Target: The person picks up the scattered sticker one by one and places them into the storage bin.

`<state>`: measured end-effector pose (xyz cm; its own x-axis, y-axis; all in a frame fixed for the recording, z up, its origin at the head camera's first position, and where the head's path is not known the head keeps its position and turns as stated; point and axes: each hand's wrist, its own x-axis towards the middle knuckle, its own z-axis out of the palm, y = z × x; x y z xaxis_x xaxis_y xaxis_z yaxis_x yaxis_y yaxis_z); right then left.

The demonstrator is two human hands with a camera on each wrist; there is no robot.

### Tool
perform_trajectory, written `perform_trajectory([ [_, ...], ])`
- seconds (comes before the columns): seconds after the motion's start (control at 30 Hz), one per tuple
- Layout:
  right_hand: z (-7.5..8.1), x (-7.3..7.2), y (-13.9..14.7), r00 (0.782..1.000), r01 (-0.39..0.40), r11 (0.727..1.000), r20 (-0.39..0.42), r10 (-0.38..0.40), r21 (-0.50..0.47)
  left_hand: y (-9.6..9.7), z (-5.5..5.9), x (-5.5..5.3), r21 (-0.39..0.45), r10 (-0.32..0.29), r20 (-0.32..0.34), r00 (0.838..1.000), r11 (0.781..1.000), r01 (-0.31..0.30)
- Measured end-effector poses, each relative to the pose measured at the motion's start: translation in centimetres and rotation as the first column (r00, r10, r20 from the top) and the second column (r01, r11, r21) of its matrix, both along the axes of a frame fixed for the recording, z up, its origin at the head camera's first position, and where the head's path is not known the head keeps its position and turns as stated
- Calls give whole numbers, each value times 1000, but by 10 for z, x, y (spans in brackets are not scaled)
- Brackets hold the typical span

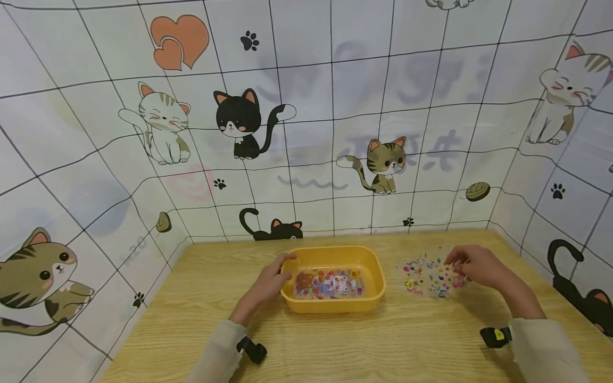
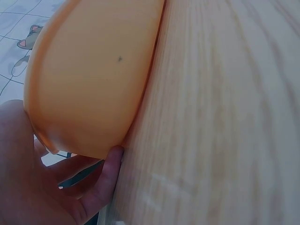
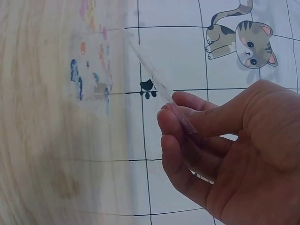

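Observation:
A yellow plastic tub [image 1: 330, 306] stands on the table, with colourful flat cartoon pictures [image 1: 328, 283], among them a brown bear and a white face, lying on its bottom. My left hand [image 1: 269, 279] grips the tub's left end, thumb at the rim and fingertips low against the outer wall [image 2: 93, 79]. To the right of the tub lies a patch of small multicoloured bits [image 1: 426, 276]. Over its right side my right hand [image 1: 474, 266] pinches a thin clear plastic sheet [image 3: 154, 77] between thumb and fingers. The sheet shows nearly edge-on in the right wrist view.
The wooden table [image 1: 306, 346] meets a white gridded backdrop [image 1: 306, 122] with cartoon cats at the back and both sides. A black wrist strap device [image 1: 251, 350] sits on the left wrist, another strap device [image 1: 496, 337] on the right.

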<state>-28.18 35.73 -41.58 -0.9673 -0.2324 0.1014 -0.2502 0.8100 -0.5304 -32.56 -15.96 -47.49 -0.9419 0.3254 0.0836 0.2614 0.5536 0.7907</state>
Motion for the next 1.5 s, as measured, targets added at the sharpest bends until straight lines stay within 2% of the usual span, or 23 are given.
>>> perform_trajectory([
  [0.47, 14, 5, -9, 998, 30, 999, -52, -30, -14, 0, 1, 0, -5, 14, -3, 1000, 1000, -14],
  [0.77, 16, 7, -14, 998, 36, 998, -56, -39, -41, 1, -1, 0, -10, 20, -5, 1000, 1000, -20],
  [1.0, 20, 7, -17, 995, 30, 999, -92, -33, -42, 2, -1, 1, 0, 37, -8, 999, 999, -37],
  [1.5, 36, 15, -35, 987, 45, 997, -153, -53, -59, 1, 0, 0, 1, 22, -16, 1000, 1000, -22],
])
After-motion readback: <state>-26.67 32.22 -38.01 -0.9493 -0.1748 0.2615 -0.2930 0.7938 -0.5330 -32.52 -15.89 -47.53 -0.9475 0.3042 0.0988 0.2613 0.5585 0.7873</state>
